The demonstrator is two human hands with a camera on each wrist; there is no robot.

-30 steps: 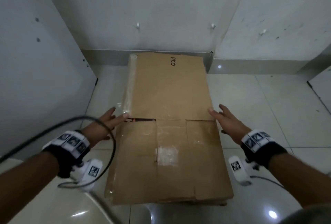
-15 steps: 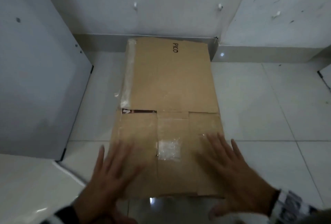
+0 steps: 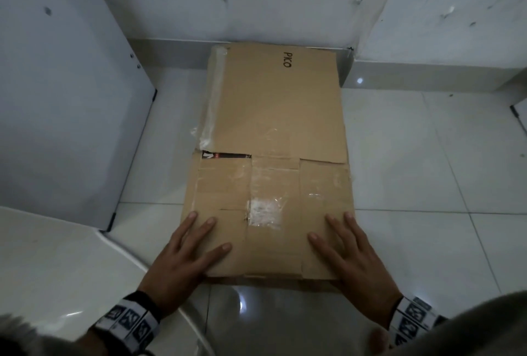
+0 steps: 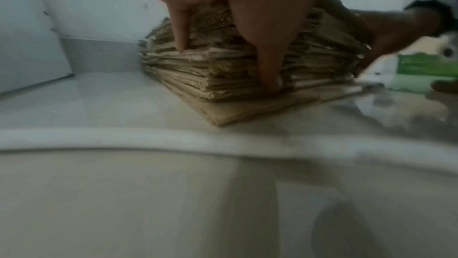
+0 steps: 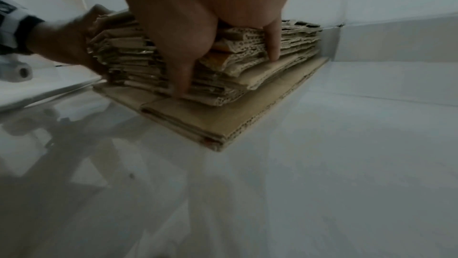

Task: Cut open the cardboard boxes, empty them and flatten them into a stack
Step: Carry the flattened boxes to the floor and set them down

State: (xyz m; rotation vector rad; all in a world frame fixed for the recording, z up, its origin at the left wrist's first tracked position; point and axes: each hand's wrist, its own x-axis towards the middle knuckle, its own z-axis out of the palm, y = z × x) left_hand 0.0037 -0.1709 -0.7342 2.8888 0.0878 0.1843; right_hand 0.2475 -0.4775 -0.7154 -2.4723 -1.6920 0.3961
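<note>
A stack of flattened cardboard boxes (image 3: 273,116) lies on the tiled floor with its far end against the wall; the top sheet reads "PICO" and carries patches of clear tape. My left hand (image 3: 185,256) lies flat on the near left corner of the top sheet, fingers spread. My right hand (image 3: 350,253) lies flat on the near right corner in the same way. In the left wrist view, the left hand's fingers (image 4: 270,78) hang over the layered near edge of the stack (image 4: 223,66). In the right wrist view, the right hand's fingers (image 5: 183,86) reach down the stack (image 5: 247,62) likewise.
A white panel (image 3: 65,99) stands to the left of the stack. A white curved surface (image 3: 57,270) lies at the near left. Glossy floor tiles (image 3: 427,213) spread to the right. A grey skirting (image 3: 427,76) runs along the far wall. A green-and-white object (image 4: 426,70) shows past the stack.
Both hands left the sides of the stack at mid-length, drew back to its near end and now lie flat on the top sheet. The head view has moved closer.
</note>
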